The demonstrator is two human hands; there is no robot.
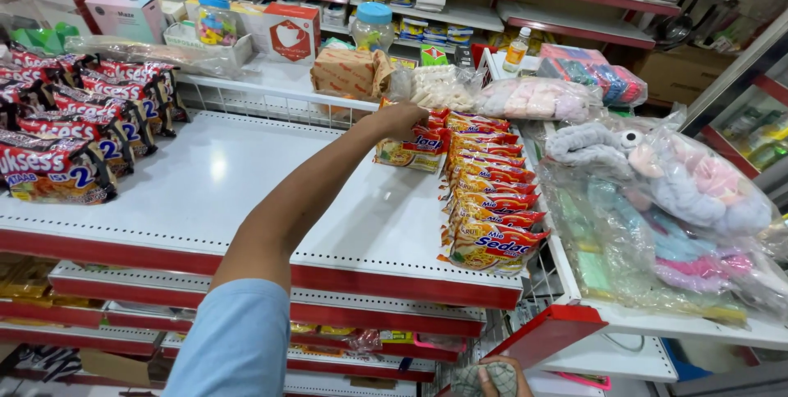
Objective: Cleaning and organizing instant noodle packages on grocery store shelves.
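Left hand [400, 120] reaches across the white shelf [213, 183], fingers closed on the top edge of a noodle packet [410, 149] at the back (beside the overlapping row of packets [488, 200]). Right hand [498, 377] is cut off at the bottom edge, gripping something grey-patterned that is hard to identify. Bagged plush headbands [665, 192] crowd the right; red packets [74, 142] lie well apart on the left.

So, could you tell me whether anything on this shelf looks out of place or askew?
Mostly tidy. The noodle packets overlap in one row down the shelf's right edge. The packet under the left hand lies apart, left of the row's far end. The right hand grips a cloth-like bundle low down.
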